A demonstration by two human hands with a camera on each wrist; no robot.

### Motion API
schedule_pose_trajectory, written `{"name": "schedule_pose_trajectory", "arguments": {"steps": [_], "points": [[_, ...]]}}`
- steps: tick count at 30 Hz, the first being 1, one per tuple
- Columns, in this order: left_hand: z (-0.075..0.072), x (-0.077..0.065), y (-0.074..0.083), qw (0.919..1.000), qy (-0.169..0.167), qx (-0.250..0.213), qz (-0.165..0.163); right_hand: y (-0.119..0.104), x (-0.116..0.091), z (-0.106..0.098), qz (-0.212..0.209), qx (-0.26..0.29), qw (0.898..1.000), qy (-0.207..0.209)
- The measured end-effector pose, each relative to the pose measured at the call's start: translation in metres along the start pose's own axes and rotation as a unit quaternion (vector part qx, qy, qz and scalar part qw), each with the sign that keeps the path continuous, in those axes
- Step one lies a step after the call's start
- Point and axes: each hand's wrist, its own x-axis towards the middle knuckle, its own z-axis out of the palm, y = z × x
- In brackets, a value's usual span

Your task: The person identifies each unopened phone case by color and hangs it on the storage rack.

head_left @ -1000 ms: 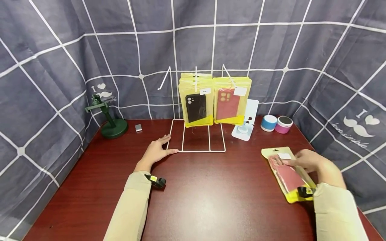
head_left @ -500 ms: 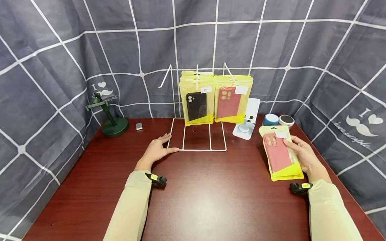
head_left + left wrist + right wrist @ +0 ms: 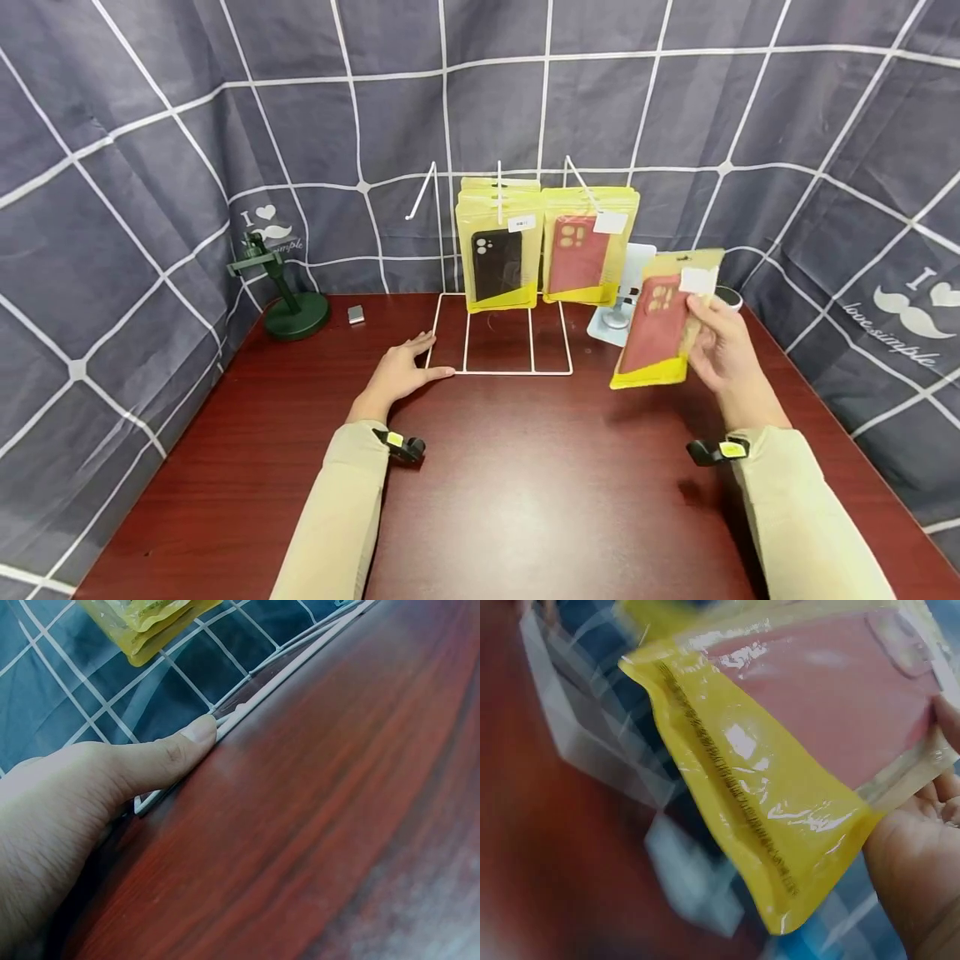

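Observation:
My right hand (image 3: 726, 348) pinches the right edge of a yellow clear-front bag holding a red phone case (image 3: 654, 325), thumb in front. The bag is lifted above the table and tilted; the right wrist view shows its yellow bottom (image 3: 757, 802) close up. My left hand (image 3: 397, 377) rests at the front left corner of a white wire display rack (image 3: 517, 373), fingers spread along its left side. In the left wrist view the straight thumb (image 3: 169, 756) presses the front wire. From the rack's hooks hang bagged black phone cases (image 3: 497, 262) in the middle and a bagged red one (image 3: 577, 258) at right.
The rack's left hook (image 3: 422, 192) juts forward with nothing on it. Behind the held bag stands a white phone stand (image 3: 609, 325), partly covered; a round speaker (image 3: 729, 297) peeks out beside it. A green stand (image 3: 294, 312) and small grey block (image 3: 356, 314) are at back left.
My right hand has picked the bagged red phone case up off the table at right and carried it up and leftward, toward the rack. The left hand has stayed on the rack's corner.

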Motion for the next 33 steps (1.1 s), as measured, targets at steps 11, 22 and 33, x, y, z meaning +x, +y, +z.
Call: {"name": "schedule_pose_trajectory", "arguments": {"steps": [11,22,33], "points": [[0.001,0.001,0.001,1.0,0.0,0.006,0.002,0.013,0.054,0.136,-0.093,-0.27,0.955,0.073],[0.0,0.004,0.004,1.0,0.001,0.003,-0.001,0.0,0.055,0.128,-0.083,-0.315,0.939,0.106],[0.0,0.002,-0.001,1.0,-0.003,0.003,-0.001,0.006,0.06,0.11,-0.066,-0.333,0.934,0.11]]}}
